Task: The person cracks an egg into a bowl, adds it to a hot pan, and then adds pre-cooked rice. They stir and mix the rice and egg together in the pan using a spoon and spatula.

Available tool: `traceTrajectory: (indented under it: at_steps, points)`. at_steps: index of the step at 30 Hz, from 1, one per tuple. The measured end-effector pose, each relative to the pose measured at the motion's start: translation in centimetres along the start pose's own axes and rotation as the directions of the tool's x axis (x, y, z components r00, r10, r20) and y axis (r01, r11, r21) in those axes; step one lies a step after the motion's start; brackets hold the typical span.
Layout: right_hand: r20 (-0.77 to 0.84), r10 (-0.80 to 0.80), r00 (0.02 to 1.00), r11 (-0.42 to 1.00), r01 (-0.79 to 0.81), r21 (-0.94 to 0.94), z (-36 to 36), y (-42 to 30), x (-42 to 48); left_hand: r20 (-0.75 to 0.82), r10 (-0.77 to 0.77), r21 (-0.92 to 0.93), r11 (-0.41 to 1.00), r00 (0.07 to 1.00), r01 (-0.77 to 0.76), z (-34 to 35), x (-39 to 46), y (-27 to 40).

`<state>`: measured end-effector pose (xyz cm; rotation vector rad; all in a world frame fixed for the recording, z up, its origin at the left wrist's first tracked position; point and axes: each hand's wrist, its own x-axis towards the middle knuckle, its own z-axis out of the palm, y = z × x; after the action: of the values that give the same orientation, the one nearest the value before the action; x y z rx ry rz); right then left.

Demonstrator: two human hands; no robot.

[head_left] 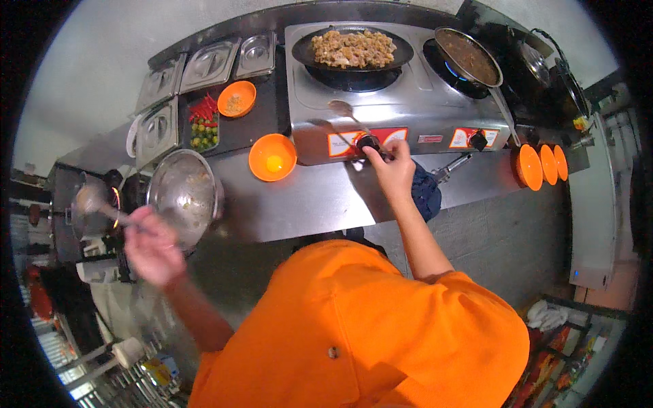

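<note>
My left hand (pixel 154 248) is at the left, blurred, and grips the handle of a large spoon or ladle (pixel 92 200). A steel mixing bowl (pixel 184 196) with food residue stands just beyond it. My right hand (pixel 395 166) holds a metal spoon (pixel 342 108), bowl end over the stove front. Its thumb and fingers are at the left knob (pixel 366 143) of the two-burner gas stove (pixel 372 109). Chopped meat (pixel 352 49) is heaped on a black sizzling plate (pixel 302 50) above the left burner. Brown sauce fills a frying pan (pixel 467 56) over a blue flame.
An orange bowl (pixel 259 153) holds a raw egg; another orange bowl (pixel 246 92) holds seasoning. Red chillies (pixel 204 108) and green citrus (pixel 204 136) sit near lidded steel pans (pixel 209 64). Tongs (pixel 451 167) and a dark cloth (pixel 426 191) are beside my right hand. Orange bowls (pixel 529 168) stand right.
</note>
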<state>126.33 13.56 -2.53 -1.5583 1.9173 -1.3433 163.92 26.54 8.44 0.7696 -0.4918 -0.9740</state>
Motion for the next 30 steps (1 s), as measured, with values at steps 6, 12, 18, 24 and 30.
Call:
traceTrajectory:
  at_steps: [6,12,18,24,30]
  points:
    - [0.434,0.279,0.857,0.539,-0.514,0.667,-0.9,-4.7,-4.5,0.341,-0.392,0.222,0.917,0.854,0.332,11.6,-3.5,-16.5]
    - [0.315,0.336,0.888,0.484,-0.449,0.751,-1.3,-3.2,-4.1,0.574,-0.12,0.596,0.74,0.81,-0.313,17.3,-5.3,-26.7]
    - [0.202,0.474,0.857,0.491,-0.448,0.747,-6.7,1.9,-2.3,0.71,-0.237,0.502,0.831,0.663,-0.24,20.2,-8.0,-29.8]
    - [-0.047,0.369,0.928,0.686,-0.237,0.688,-15.9,6.5,-0.8,0.585,-0.694,0.552,-0.038,0.42,-0.833,22.6,-9.3,-33.3]
    - [0.03,0.26,0.965,0.737,-0.219,0.64,-17.6,10.0,-0.3,0.515,-0.756,0.476,-0.138,0.403,-0.868,24.6,-8.0,-37.0]
